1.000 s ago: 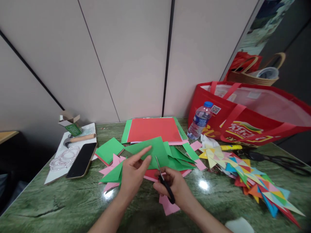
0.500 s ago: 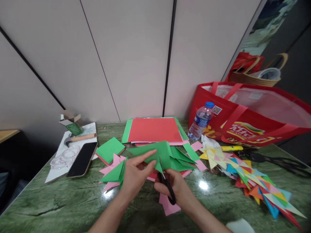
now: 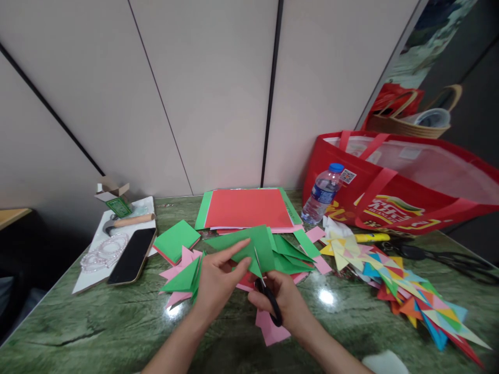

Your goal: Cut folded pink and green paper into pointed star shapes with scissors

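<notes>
My left hand pinches the near edge of a green paper sheet held just above the green marble table. My right hand grips black-handled scissors, fingers through the loops, with the blades cutting up into that sheet. Under and around the sheet lie green and pink paper offcuts and a pink scrap below my right hand. A stack of red and green sheets lies beyond.
On the left lie a phone, a bead bracelet, a hammer and a small box. To the right are a water bottle, a red bag, colourful folded stars and another pair of scissors.
The scissors' blades have moved up into the green sheet, and my left hand has turned and lifted the sheet's near edge slightly. In the last half second little has shifted.
</notes>
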Demonstrator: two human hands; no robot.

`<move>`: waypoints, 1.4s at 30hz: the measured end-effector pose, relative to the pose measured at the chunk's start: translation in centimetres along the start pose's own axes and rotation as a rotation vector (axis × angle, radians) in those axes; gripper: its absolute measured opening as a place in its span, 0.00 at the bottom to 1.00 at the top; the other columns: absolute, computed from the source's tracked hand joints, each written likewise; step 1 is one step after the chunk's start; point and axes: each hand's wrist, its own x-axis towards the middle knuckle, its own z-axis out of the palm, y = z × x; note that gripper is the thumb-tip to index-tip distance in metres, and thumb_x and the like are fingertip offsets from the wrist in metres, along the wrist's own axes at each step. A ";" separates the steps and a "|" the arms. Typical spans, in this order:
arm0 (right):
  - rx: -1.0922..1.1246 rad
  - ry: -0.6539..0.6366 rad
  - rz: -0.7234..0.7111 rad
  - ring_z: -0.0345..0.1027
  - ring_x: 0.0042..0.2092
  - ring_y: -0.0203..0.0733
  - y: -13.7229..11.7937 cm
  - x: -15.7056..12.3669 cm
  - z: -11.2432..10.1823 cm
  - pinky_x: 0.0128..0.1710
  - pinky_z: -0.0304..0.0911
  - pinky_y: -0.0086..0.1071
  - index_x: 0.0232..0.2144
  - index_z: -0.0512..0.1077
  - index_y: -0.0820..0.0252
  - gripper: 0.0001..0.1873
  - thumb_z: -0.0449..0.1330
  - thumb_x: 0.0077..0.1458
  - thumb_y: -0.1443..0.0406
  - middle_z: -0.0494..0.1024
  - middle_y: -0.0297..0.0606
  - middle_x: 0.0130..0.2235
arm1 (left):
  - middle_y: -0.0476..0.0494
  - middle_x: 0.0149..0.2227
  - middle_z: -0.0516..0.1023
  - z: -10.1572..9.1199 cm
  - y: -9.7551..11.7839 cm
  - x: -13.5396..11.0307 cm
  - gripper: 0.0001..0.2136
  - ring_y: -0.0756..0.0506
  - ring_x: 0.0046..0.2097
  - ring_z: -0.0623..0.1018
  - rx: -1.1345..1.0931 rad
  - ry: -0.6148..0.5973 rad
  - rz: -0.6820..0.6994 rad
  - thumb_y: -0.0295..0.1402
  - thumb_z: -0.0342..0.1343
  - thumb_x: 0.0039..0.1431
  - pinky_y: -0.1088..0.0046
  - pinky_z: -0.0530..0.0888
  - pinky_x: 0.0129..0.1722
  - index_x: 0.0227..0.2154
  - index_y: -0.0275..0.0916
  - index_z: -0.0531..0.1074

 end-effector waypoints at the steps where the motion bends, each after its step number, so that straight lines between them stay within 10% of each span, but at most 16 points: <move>1: -0.003 0.007 0.005 0.56 0.19 0.29 0.0 0.0 0.0 0.18 0.51 0.24 0.18 0.61 0.60 0.21 0.71 0.29 0.61 0.67 0.27 0.18 | 0.56 0.15 0.49 0.0 0.1 0.0 0.18 0.54 0.21 0.48 -0.005 -0.001 -0.004 0.34 0.58 0.47 0.76 0.47 0.18 0.43 0.36 0.76; 7: -0.005 -0.015 0.008 0.57 0.18 0.31 -0.4 -0.2 0.1 0.17 0.52 0.25 0.20 0.62 0.60 0.20 0.70 0.30 0.61 0.66 0.26 0.16 | 0.57 0.13 0.51 0.1 0.1 0.0 0.17 0.54 0.20 0.48 -0.046 -0.009 -0.020 0.33 0.59 0.47 0.77 0.48 0.17 0.43 0.37 0.76; 15: -0.005 -0.022 -0.071 0.61 0.25 0.34 -0.7 -0.1 -0.1 0.25 0.57 0.26 0.27 0.64 0.62 0.18 0.69 0.34 0.63 0.68 0.28 0.22 | 0.47 0.28 0.79 0.4 -0.2 0.0 0.16 0.51 0.25 0.68 -0.123 -0.055 -0.007 0.31 0.60 0.46 0.77 0.66 0.24 0.41 0.40 0.77; 42: -0.102 0.014 -0.037 0.60 0.18 0.34 -0.6 -0.1 0.1 0.17 0.57 0.28 0.28 0.62 0.60 0.24 0.67 0.34 0.53 0.67 0.26 0.16 | 0.49 0.25 0.77 -0.2 0.8 -0.1 0.14 0.53 0.20 0.63 -0.112 0.022 0.030 0.34 0.58 0.49 0.78 0.60 0.17 0.41 0.41 0.77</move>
